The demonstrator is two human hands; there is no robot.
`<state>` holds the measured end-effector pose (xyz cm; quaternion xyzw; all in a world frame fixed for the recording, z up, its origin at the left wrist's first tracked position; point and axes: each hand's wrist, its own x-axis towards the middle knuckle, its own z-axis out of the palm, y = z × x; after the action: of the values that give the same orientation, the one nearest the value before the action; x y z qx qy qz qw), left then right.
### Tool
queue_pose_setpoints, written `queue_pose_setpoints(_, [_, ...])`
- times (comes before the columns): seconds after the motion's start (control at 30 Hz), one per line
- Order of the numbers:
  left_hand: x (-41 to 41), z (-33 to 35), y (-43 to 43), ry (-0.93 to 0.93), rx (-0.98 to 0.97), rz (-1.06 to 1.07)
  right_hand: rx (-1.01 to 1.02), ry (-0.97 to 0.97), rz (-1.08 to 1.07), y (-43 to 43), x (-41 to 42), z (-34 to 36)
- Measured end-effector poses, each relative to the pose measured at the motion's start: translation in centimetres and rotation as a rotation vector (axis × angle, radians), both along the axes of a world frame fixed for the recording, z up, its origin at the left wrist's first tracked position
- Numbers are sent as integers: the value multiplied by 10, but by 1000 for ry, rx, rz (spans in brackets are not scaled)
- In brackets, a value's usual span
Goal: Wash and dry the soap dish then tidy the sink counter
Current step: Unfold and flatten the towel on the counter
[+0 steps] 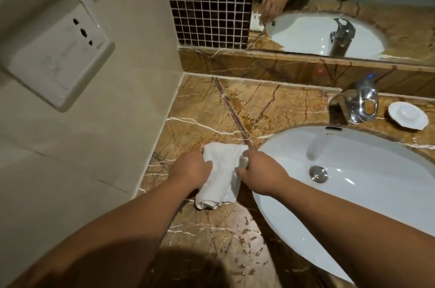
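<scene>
A white folded towel (pixel 220 174) lies on the brown marble counter (pixel 247 108), just left of the white sink basin (pixel 367 170). My left hand (pixel 189 168) grips the towel's left edge. Fingers of my right hand (pixel 260 173) pinch its right edge near the basin rim. The white soap dish (pixel 408 117) sits empty on the counter at the far right, behind the basin and beside the chrome faucet (pixel 360 104). Both hands are far from the dish.
Water drops (pixel 249 243) dot the counter in front of the towel. A white wall socket (pixel 58 56) is mounted on the tiled wall at left. A mirror (pixel 341 5) runs behind the counter, with dark mosaic tile (pixel 207 2) to its left.
</scene>
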<state>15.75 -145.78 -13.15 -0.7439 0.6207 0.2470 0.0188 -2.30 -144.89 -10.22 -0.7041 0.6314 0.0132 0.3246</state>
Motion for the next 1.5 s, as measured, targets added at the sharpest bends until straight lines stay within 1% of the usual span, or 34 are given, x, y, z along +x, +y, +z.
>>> queue_pose_setpoints(0.1, [-5,-6,-6,110,-49,34,31,5,19,-9,7,-10])
queue_pose_setpoints(0.2, [-2,-4,-10,279,-209,154,15,-20,-34,-18,5,-13])
queue_pose_setpoints(0.23, [2,-3,-13,306,-257,198,-1,-38,-72,-21,4,-13])
queue_pose_setpoints(0.27, [8,-1,-16,301,-271,217,-17,-50,-107,-25,4,-13])
queue_pose_setpoints(0.33, [18,1,-20,244,-204,206,-31,-45,-137,-31,7,-13])
queue_pose_setpoints(0.4, [25,1,-20,190,-115,171,-9,-18,-127,-36,12,-17])
queue_pose_setpoints(0.5, [26,-1,-13,136,-84,98,38,14,-150,-41,20,-24])
queue_pose_setpoints(0.6, [27,-2,-12,152,-79,73,85,-21,-233,-43,27,-31])
queue_pose_setpoints(0.67, [29,0,-12,184,-50,94,102,-35,-242,-44,30,-34])
queue_pose_setpoints(0.73, [31,2,-11,170,-37,112,90,-68,-247,-45,31,-34])
queue_pose_setpoints(0.8, [31,5,-9,58,-143,54,66,-109,-274,-46,29,-33])
queue_pose_setpoints(0.87, [27,9,-4,-32,-319,-118,96,-139,-327,-45,26,-29])
queue_pose_setpoints(0.9, [23,10,1,-34,-365,-221,149,-152,-372,-44,24,-27])
queue_pose_setpoints(0.97, [11,10,13,-15,-335,-419,270,-190,-445,-40,23,-24])
queue_pose_setpoints(1.03, [-2,2,25,-37,-242,-557,352,-235,-459,-34,23,-20])
queue_pose_setpoints(1.07, [-8,-2,29,-56,-218,-586,381,-252,-455,-31,24,-19])
queue_pose_setpoints(1.17, [-15,-11,36,-97,-221,-573,423,-276,-442,-23,28,-21])
queue_pose_setpoints(1.37, [-18,-14,46,-134,-296,-577,312,-242,-382,-19,32,-22])
queue_pose_setpoints(1.5, [-18,-12,46,-136,-317,-570,354,-325,-459,-17,28,-17])
